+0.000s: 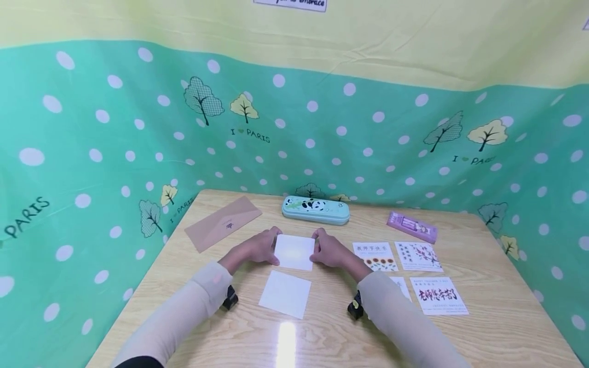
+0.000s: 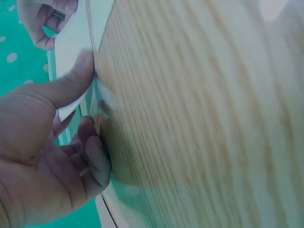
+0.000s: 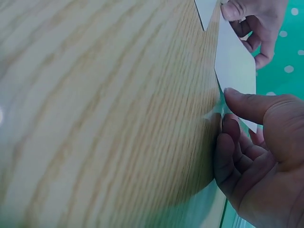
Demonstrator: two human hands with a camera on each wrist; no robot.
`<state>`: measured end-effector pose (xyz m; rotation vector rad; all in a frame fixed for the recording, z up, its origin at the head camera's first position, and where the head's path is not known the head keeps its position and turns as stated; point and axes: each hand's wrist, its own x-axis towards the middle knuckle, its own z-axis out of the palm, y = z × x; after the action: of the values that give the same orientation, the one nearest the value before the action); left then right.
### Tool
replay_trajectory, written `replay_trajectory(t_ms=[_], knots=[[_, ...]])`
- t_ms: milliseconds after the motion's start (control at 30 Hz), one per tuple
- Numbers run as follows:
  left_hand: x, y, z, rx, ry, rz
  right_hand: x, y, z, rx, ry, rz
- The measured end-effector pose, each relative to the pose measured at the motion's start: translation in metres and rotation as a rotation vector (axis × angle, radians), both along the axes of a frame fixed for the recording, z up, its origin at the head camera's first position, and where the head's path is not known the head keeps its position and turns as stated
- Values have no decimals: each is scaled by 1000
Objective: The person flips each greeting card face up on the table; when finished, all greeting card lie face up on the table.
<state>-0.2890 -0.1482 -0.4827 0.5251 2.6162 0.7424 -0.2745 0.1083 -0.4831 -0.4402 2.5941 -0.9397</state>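
Observation:
A white card [image 1: 294, 252] is held between both hands near the middle of the table, its blank side facing up. My left hand [image 1: 264, 247] pinches its left edge, thumb [image 2: 80, 76] on top and curled fingers beneath. On the opposite edge my right hand [image 1: 329, 249] pinches it the same way, as the right wrist view shows with the thumb [image 3: 247, 104] over the card [image 3: 235, 66]. Just in front, a second blank white card [image 1: 285, 294] lies flat and slightly turned on the wood.
Several printed cards [image 1: 439, 296] lie at the right, one partly hidden by my right sleeve. At the back stand a panda pencil case [image 1: 315, 210] and a purple box [image 1: 411, 227]. A brown envelope [image 1: 224, 223] lies back left. A dotted green curtain [image 1: 322, 138] surrounds the table.

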Motion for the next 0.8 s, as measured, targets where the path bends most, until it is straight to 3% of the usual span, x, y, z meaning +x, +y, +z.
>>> replay_trajectory(t_ms=[367,600,667,800], knots=[[3,5,6,65,60,102,-2,6,3,-101,60,-67],[3,4,20,171,183,64,-7,25,29,-180,205,-103],[3,6,28,258,139,63,-6,30,40,-238,210,-145],[5,10,42,457,-53,80,-4,42,54,-415,118,-189]])
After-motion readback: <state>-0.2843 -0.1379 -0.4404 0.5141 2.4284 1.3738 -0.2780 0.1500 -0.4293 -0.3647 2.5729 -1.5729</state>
